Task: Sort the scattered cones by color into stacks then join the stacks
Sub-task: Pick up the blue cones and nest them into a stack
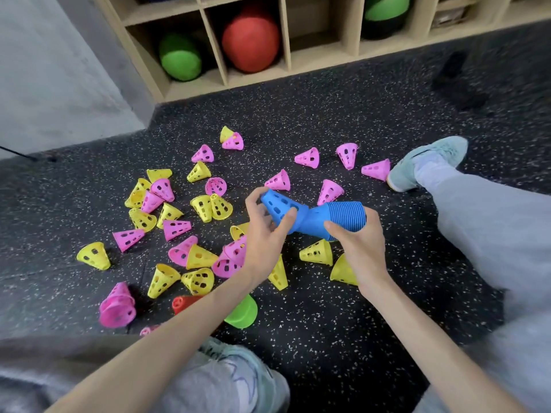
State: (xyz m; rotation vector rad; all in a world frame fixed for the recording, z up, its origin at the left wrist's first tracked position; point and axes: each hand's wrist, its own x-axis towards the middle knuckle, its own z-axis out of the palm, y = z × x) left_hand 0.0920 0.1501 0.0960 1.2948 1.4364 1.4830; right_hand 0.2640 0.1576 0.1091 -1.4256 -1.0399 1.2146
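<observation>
Held above speckled black rubber floor (343, 120): right hand (359, 245) gripping ribbed blue plastic cone stack (343, 217), left hand (265, 231) pinching single perforated blue plastic cone (280, 208), tips meeting. Probably light, stiff, slightly slick; best grasped around rims.

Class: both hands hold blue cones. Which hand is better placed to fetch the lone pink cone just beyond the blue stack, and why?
Left. The left hand holds only a blue cone, near that pink cone. The right hand grips the blue stack.
</observation>
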